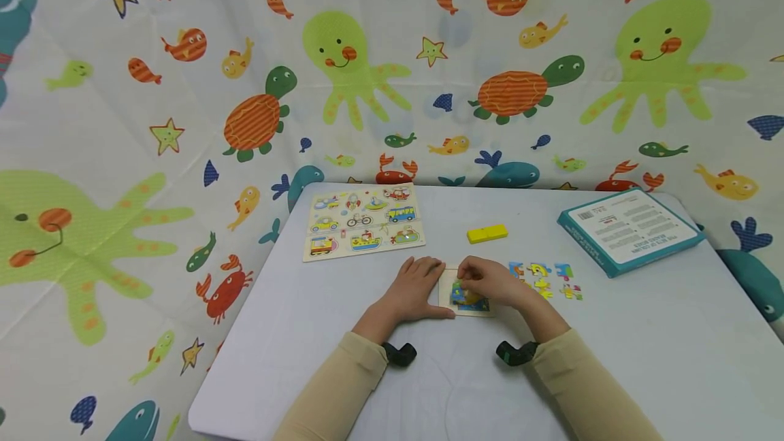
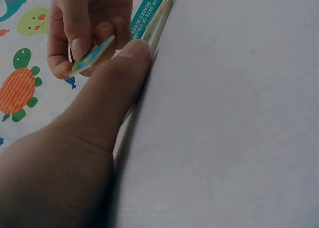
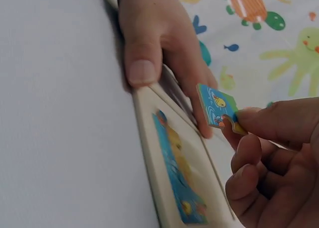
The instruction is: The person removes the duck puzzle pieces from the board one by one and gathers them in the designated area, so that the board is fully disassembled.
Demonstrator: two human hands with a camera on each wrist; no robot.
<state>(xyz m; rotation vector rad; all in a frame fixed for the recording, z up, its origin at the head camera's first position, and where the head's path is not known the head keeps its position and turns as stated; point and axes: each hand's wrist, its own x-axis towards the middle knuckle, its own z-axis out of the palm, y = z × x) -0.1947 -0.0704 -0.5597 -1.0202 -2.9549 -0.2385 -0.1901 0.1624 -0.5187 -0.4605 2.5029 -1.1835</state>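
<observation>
A small framed puzzle board lies on the table, part of its picture showing in the right wrist view. The left hand is spread at the board's left side, thumb and fingers along its edge. Above the board, the right hand pinches a blue and green puzzle piece between thumb and finger. The piece is held tilted, apart from the board. Several loose puzzle pieces lie just right of the right hand.
A vehicle picture board lies at the back left. A yellow block is behind the hands. A teal and white box sits at the back right. Behind the table hangs a sea-animal cloth.
</observation>
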